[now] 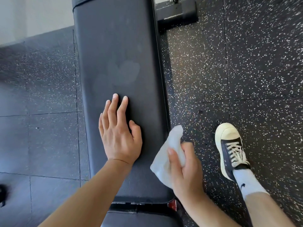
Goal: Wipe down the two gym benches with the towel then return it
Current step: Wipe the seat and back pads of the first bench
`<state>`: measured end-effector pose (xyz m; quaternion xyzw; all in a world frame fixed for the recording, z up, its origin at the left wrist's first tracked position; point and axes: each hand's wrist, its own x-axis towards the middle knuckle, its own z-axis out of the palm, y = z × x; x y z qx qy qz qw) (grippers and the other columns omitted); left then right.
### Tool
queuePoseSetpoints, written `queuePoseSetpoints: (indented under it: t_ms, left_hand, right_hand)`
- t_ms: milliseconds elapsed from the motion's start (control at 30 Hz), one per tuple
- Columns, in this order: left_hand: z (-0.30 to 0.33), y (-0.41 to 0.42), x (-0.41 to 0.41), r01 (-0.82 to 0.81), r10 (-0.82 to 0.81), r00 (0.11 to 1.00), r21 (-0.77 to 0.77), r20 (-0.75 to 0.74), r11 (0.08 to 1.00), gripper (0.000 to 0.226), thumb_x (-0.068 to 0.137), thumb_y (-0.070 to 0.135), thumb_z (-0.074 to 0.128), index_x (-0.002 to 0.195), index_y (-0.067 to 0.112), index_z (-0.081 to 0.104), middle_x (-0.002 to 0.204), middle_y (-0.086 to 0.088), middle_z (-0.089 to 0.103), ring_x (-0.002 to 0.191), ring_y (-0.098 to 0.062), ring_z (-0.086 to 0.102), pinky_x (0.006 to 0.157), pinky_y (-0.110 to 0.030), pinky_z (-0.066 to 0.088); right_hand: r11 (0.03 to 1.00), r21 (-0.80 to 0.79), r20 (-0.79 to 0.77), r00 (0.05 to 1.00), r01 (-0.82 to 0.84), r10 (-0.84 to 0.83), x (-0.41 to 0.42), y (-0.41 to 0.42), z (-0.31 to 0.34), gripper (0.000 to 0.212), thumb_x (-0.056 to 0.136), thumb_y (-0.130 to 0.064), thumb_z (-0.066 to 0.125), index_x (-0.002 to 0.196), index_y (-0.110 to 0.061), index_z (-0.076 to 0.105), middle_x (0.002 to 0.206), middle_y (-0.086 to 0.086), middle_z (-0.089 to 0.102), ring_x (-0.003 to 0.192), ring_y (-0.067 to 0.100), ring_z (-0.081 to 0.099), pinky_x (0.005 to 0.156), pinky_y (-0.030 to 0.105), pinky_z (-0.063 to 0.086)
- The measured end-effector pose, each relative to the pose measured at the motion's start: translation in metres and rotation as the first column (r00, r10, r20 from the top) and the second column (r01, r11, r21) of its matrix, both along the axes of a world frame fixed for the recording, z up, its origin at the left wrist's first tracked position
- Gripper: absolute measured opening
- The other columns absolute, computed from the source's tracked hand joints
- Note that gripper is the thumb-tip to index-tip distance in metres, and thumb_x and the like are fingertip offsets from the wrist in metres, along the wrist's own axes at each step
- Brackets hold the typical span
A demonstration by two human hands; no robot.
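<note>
Left hand (118, 133) lies spread on bench (118, 46); right hand (183, 169) grips bunched towel (165, 154) off edge: smears may survive.

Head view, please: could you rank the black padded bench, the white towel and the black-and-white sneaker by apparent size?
1. Black padded bench, by far the largest.
2 and 3. White towel, partly hidden by the right hand, and black-and-white sneaker: too alike to rank.

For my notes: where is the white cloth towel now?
The white cloth towel is gripped in the right hand, just off the black padded bench's right edge.
</note>
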<state>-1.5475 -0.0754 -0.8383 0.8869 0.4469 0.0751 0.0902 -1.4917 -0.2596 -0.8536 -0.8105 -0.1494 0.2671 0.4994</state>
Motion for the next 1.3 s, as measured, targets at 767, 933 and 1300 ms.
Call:
queuePoseSetpoints:
  t_ms: [767, 933, 1300]
  left_hand:
    - [0.005, 0.002, 0.001, -0.009, 0.006, 0.998, -0.032, -0.067, 0.999, 0.073, 0.086, 0.027, 0.047, 0.159, 0.026, 0.039, 0.172, 0.003, 0.025, 0.159, -0.024, 0.022, 0.129, -0.05, 0.017]
    - [0.006, 0.003, -0.002, -0.012, 0.008, 0.997, -0.048, -0.081, 0.999, 0.076, 0.086, 0.028, 0.05, 0.161, 0.027, 0.037, 0.172, 0.002, 0.024, 0.16, -0.023, 0.019, 0.129, -0.049, 0.015]
    - [0.006, 0.005, -0.001, 0.002, -0.009, 0.995, -0.073, -0.099, 0.997, 0.076, 0.086, 0.028, 0.05, 0.16, 0.025, 0.038, 0.17, -0.003, 0.031, 0.159, -0.029, 0.025, 0.127, -0.056, 0.021]
  right_hand:
    - [0.515, -0.369, 0.714, 0.119, -0.773, 0.69, 0.211, 0.243, 0.035, 0.028, 0.089, -0.027, 0.072, 0.111, -0.013, 0.063, 0.087, 0.013, 0.066, 0.076, 0.036, 0.065, 0.061, 0.043, 0.049]
    - [0.775, -0.43, 0.647, 0.441, -0.463, 0.622, 0.234, 0.323, 0.036, 0.035, 0.097, -0.031, 0.052, 0.129, -0.018, 0.059, 0.108, 0.009, 0.064, 0.098, 0.037, 0.061, 0.073, 0.044, 0.04]
    - [0.293, -0.402, 0.82, -0.198, -0.868, 0.537, 0.173, 0.306, 0.042, 0.018, 0.086, -0.025, 0.067, 0.101, -0.018, 0.059, 0.069, 0.0, 0.058, 0.058, 0.023, 0.058, 0.048, 0.034, 0.043]
